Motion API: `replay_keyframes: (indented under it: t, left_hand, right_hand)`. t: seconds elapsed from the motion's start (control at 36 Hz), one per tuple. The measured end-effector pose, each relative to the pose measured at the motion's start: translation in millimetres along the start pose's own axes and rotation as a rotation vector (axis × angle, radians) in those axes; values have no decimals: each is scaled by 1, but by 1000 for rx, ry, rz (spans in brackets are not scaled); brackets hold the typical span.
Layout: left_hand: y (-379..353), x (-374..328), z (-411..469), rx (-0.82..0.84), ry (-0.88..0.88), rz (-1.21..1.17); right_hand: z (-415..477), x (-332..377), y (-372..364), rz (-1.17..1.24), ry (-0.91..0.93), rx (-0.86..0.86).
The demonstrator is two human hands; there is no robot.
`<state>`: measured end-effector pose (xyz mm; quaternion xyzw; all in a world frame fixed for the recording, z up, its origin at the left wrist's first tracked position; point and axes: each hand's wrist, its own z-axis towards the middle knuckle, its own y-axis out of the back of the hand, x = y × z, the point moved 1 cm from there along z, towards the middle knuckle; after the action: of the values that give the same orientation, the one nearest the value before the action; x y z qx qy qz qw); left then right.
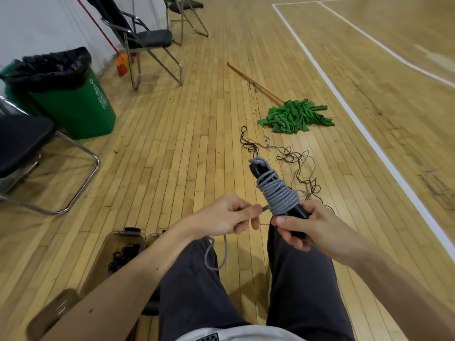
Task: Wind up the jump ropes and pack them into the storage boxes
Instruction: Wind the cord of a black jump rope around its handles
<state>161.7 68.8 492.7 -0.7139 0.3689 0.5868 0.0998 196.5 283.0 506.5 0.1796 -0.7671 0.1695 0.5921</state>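
Observation:
A grey jump rope is coiled many times round its black handles, which point up and away from me. My right hand grips the lower end of the handles. My left hand pinches the loose grey rope end just left of the coil, and a slack loop hangs below it over my lap. More thin ropes, dark and grey, lie tangled on the wooden floor beyond. A clear storage box with dark coiled rope inside stands at my lower left, partly hidden by my left arm.
A second clear box sits beside the first. A lid lies at bottom left. A green mop lies ahead. A green bin and folding chairs stand at left and behind it.

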Motion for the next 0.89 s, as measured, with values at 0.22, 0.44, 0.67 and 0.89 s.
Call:
replay_keyframes:
  t: [0.22, 0.44, 0.67, 0.89]
  left_hand:
    - [-1, 3, -6, 26, 73, 51]
    - [-5, 0, -11, -23, 117, 402]
    - [-24, -15, -15, -127, 42, 1137]
    - [-15, -46, -19, 4, -146, 1458]
  right_hand:
    - [12, -16, 8, -112, -50, -84]
    - [23, -27, 6, -244, -100, -178]
    - [29, -39, 4, -290, -209, -211]
    - [28, -29, -2, -319, -317, -65]
